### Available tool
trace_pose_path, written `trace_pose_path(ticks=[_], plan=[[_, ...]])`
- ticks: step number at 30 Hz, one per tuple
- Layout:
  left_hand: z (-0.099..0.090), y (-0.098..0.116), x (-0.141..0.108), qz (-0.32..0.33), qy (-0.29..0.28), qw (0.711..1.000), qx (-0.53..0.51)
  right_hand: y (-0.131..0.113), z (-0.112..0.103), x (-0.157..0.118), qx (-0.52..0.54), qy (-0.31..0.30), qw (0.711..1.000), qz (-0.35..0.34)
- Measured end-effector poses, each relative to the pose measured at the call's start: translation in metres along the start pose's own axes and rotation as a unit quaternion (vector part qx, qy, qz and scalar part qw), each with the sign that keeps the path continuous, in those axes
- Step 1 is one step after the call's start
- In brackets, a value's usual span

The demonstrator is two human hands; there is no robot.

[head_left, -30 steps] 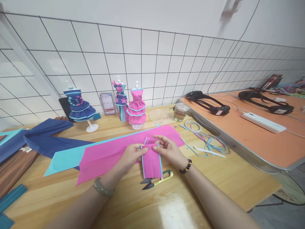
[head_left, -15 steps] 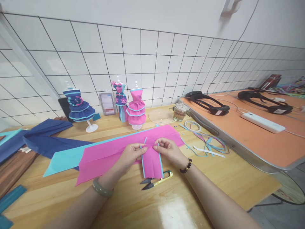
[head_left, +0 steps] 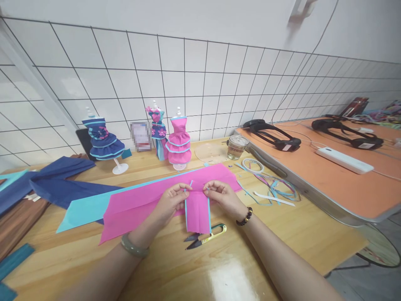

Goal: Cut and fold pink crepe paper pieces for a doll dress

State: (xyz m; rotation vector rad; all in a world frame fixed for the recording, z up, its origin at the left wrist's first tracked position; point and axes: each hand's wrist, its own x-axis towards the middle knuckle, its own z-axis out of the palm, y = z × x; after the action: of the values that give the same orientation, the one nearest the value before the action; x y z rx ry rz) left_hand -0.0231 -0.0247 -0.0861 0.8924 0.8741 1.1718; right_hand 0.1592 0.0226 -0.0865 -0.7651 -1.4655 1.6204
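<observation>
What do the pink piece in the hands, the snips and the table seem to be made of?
Pink piece: probably thin, matte fabric, perhaps non-woven; soft creases run down it.
Snips: likely metal, by their dark, pointed blades; the yellow handle's finish is unclear.
Table: wood or wood-look laminate, glossy, with visible grain and a bright reflection.

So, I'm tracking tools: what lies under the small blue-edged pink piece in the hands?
Partly under the small piece: the snips, blades and yellow handle showing. Behind its top: the large pink sheet. The snips' covered part can't be seen.
</observation>
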Motion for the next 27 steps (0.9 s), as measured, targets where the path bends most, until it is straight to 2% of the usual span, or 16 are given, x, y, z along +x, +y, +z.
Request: trace_pose_path(ticks=[6, 13, 27], plan=[[0.0005, 0.0005, -0.0001, 0.0, 0.005, 1.0, -0.007, 0.003, -0.0026, 0.0011, -0.003, -0.004, 1.0, -0.007], [-0.0019, -0.0014, 0.0014, 0.005, 0.02, 1.0, 0.012, 0.0013, -0.0027, 0.0001, -0.005, -0.003, 1.0, 0.014], [-0.0007, 0.0013, 0.0, 0.005, 0.015, 1.0, -0.012, 0.0019, -0.0022, -0.0008, 0.038, 0.02, 0.999, 0.029]])
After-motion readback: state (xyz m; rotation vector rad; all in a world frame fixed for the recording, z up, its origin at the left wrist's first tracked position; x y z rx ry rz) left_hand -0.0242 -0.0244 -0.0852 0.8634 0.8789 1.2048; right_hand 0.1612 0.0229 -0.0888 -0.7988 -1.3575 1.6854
